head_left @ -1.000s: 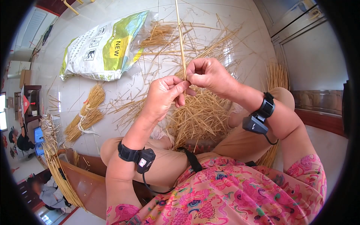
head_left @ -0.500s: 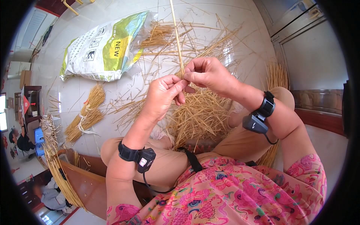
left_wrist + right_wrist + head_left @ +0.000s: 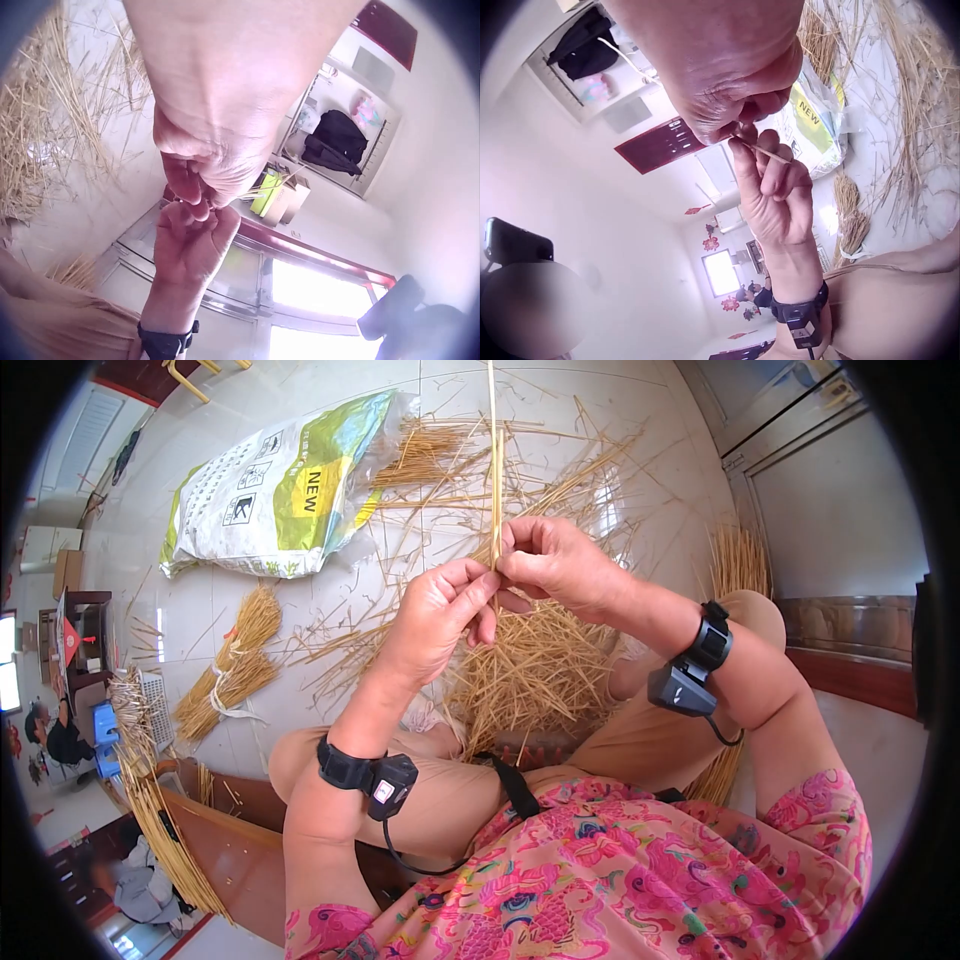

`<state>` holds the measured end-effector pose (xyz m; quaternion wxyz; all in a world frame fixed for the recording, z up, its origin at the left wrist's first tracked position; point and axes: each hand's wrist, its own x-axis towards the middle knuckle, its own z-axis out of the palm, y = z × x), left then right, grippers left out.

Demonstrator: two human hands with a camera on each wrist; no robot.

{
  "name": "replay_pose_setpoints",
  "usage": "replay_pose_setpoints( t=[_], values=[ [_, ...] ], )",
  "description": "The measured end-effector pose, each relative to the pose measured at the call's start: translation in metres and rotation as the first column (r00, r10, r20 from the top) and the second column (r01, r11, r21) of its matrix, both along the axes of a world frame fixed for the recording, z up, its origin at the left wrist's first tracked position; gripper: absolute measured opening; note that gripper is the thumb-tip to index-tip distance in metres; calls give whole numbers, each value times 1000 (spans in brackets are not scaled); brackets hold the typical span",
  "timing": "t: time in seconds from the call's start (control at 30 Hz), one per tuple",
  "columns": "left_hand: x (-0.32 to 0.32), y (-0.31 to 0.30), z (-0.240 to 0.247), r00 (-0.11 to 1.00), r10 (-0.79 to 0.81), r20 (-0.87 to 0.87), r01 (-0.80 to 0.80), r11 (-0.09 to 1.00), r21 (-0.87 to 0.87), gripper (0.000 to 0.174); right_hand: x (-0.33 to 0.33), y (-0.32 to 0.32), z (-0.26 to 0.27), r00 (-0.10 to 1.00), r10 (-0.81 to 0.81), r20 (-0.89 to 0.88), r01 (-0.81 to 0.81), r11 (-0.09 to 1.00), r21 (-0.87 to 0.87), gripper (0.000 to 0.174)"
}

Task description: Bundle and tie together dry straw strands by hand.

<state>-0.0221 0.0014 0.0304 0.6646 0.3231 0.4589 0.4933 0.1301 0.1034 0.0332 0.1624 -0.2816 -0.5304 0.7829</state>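
Observation:
Both hands meet in front of the body around slender pale straw stalks (image 3: 497,490) that point up and away in the head view. My left hand (image 3: 430,615) pinches them low down between thumb and fingers. Close against it, the right hand (image 3: 560,565) pinches the stalks just above, thumb tip beside the left thumb. One stalk reaches the top of the view; a shorter one lies alongside. In the right wrist view a short straw end (image 3: 769,152) sticks out past the left fingers. Below the hands lies a heap of loose straw (image 3: 535,670).
A white and green printed bag (image 3: 270,490) lies on the tiled floor at the upper left. Nearer stands a tied straw bundle (image 3: 230,660). More straw (image 3: 740,565) leans by the metal cabinet (image 3: 840,520) on the right. Long stalks (image 3: 165,820) rest over a wooden edge at left.
The stalks' far end tipped left, then swung back right to near upright. A shorter stalk now shows beside the long one. Both hands keep their pinch, barely shifting.

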Motion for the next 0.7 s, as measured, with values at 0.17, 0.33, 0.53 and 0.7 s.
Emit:
replay_pose_setpoints(
  t=[0.17, 0.33, 0.53, 0.7],
  values=[
    [3, 1, -8, 981, 71, -183, -62, 997, 52, 12, 0, 1, 0, 996, -82, 17, 81, 994, 79, 5],
    [4, 1, -7, 973, 77, -220, -54, 992, 110, 12, 2, 2, -1, 997, -71, 11, 69, 994, 83, 8],
    [5, 1, -7, 983, 68, -170, -50, 993, 107, 11, 2, -1, 2, 997, -63, -33, 66, 994, 91, 10],
    [7, 0, -6, 982, 63, -176, -45, 994, 102, 11, 2, -1, 4, 998, -64, 3, 64, 990, 126, 8]
  ],
)
